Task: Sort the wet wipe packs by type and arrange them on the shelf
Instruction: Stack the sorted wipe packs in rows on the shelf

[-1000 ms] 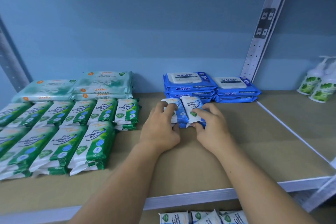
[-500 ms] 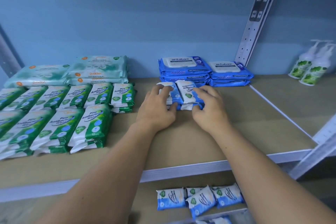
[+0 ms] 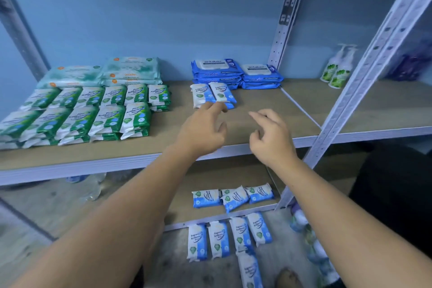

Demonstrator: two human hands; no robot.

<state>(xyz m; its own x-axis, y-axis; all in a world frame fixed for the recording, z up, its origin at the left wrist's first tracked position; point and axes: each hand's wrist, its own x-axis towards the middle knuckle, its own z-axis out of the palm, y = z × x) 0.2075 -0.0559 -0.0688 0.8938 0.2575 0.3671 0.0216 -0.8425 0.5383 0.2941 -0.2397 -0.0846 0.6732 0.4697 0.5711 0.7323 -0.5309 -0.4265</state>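
Two small blue wipe packs (image 3: 211,94) lie side by side on the shelf (image 3: 264,105), just before the antabax packs (image 3: 216,70). Further before these packs hover the left hand (image 3: 203,131) and right hand (image 3: 271,138), with fingers loose and holding nothing.

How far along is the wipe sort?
Done: green packs in rows on the shelf's left, teal packs behind them, antabax stacks at the back. In hand: nothing; left hand and right hand hover empty near two light-blue packs lying before the antabax stacks. Left: lower-shelf packs and floor packs, same light-blue type.
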